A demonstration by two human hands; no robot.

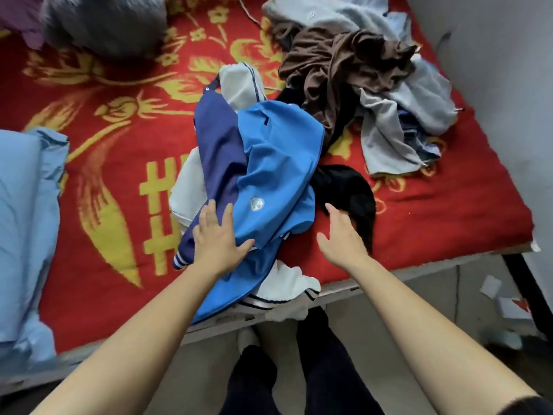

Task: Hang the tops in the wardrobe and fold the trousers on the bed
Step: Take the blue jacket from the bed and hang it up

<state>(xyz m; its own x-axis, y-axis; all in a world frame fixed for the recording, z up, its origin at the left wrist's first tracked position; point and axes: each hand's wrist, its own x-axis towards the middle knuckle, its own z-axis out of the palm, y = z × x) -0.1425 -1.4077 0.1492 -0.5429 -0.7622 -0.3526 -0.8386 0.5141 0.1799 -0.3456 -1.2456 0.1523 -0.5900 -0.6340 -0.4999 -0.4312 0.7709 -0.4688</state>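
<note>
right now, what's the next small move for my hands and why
Probably curl the left hand round the blue jacket it rests flat on, then lift. That hand is straight and grips nothing yet, and the jacket lies crumpled on top of the near pile. The right hand is open too, beside a black garment.

Soft, even light is washing over the bed; I am seeing faint shadows, blurring corners and bowing edges.
</note>
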